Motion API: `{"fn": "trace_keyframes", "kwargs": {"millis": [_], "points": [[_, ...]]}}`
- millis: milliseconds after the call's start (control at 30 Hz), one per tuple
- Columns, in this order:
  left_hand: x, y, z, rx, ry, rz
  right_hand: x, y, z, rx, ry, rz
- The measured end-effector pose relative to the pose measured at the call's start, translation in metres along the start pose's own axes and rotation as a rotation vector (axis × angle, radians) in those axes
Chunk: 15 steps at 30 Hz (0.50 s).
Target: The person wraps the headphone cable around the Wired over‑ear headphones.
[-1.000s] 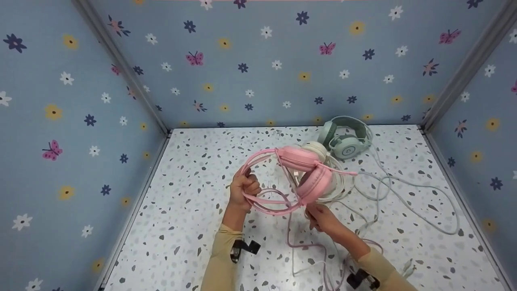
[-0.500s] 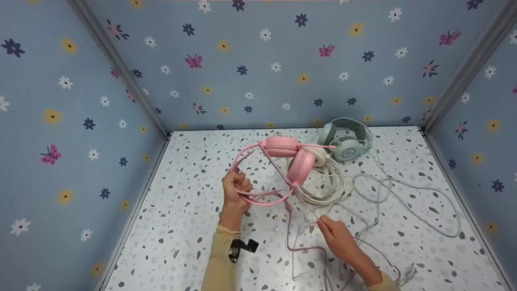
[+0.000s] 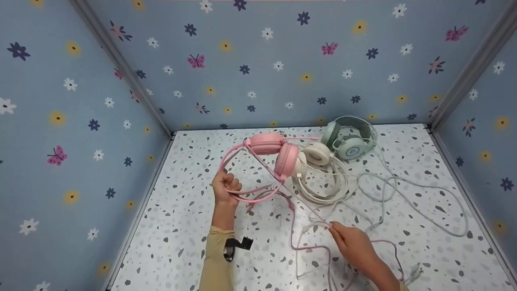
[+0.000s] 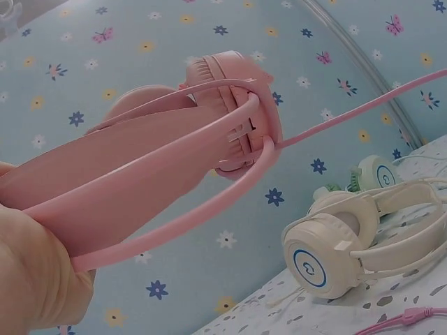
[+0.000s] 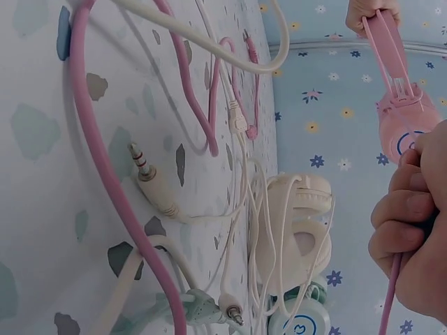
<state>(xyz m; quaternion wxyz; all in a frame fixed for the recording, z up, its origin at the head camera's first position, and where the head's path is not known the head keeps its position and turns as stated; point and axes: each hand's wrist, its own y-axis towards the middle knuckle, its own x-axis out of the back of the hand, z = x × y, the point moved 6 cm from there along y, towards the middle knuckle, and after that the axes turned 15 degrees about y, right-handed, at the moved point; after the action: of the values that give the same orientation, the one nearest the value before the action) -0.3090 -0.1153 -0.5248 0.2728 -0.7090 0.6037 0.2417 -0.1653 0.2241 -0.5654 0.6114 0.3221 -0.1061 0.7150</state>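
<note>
Pink headphones (image 3: pixel 287 159) with a thin microphone boom are held up off the table, the left hand (image 3: pixel 225 187) gripping them by the headband. In the left wrist view the ear cup (image 4: pixel 230 118) sits at the band's far end, the pink cable (image 4: pixel 363 110) running off it to the right. That cable stretches down to the right hand (image 3: pixel 352 244), whose curled fingers grip it, as the right wrist view also shows. Behind the pink pair, cream headphones (image 3: pixel 318 153) lie on the table, their white cable (image 3: pixel 343 184) looped beside them.
Green headphones (image 3: pixel 350 148) rest at the back right, their pale cable (image 3: pixel 444 230) looping forward. Pink and white cables cross on the speckled table (image 3: pixel 169 242) near the right hand. A white audio plug (image 5: pixel 157 187) lies among them. Flowered walls (image 3: pixel 282 60) enclose the table.
The left hand has carried the pink headphones leftward and farther from the cream ones. The right hand has drawn away to the right and nearer, sliding along the cable, which is now stretched out.
</note>
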Motion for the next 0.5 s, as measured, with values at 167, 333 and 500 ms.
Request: {"fn": "trace_keyframes", "kwargs": {"millis": [167,333,500], "points": [[0.008,0.003,-0.014,-0.081,0.005,-0.018,0.009,-0.008,-0.007,-0.013,-0.03,-0.002],[0.017,0.005,-0.023,-0.141,0.052,-0.057,0.019,-0.01,-0.003,0.045,-0.067,-0.005],[0.021,0.004,-0.021,-0.135,0.109,-0.03,0.033,-0.009,0.009,0.111,-0.148,0.005]]}}
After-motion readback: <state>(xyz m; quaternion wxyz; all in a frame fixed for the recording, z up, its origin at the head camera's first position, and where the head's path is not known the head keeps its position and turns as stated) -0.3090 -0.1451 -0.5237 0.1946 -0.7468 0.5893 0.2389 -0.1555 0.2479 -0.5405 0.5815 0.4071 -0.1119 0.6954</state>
